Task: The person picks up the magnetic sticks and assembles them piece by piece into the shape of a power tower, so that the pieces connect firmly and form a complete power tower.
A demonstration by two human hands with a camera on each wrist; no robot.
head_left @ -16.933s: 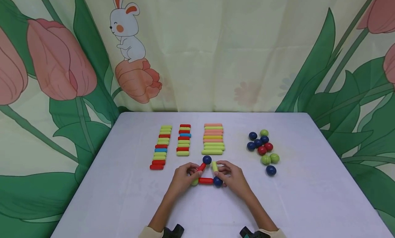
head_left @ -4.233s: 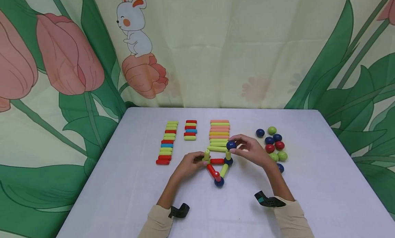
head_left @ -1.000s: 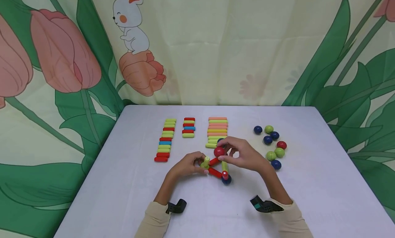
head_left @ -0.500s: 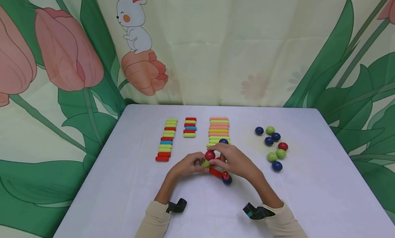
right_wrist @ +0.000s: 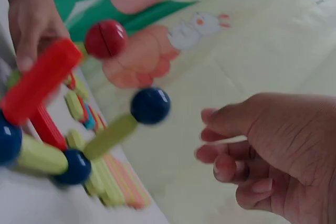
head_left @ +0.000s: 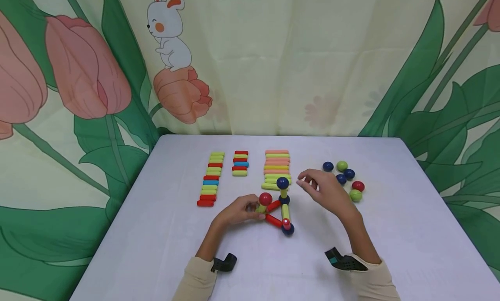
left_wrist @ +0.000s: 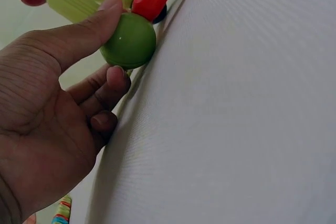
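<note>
My left hand pinches a green ball at the left corner of a triangular frame of balls and short sticks. From that corner stands a green stick topped by a red ball. At the far corner, a blue ball caps another upright green stick. A red stick rises bare-topped from the blue ball at the near corner. Right of the frame, my right hand hovers with loosely bent fingers, holding nothing.
Behind the frame lie three columns of coloured sticks: left, middle and right. Loose blue, green and red balls lie at the right, partly hidden by my right hand. A printed curtain hangs behind the white table.
A flat triangle has gained upright sticks. A blue ball, then a red ball, was set on top by my right hand, which has now let go and moved right. My left hand stays.
</note>
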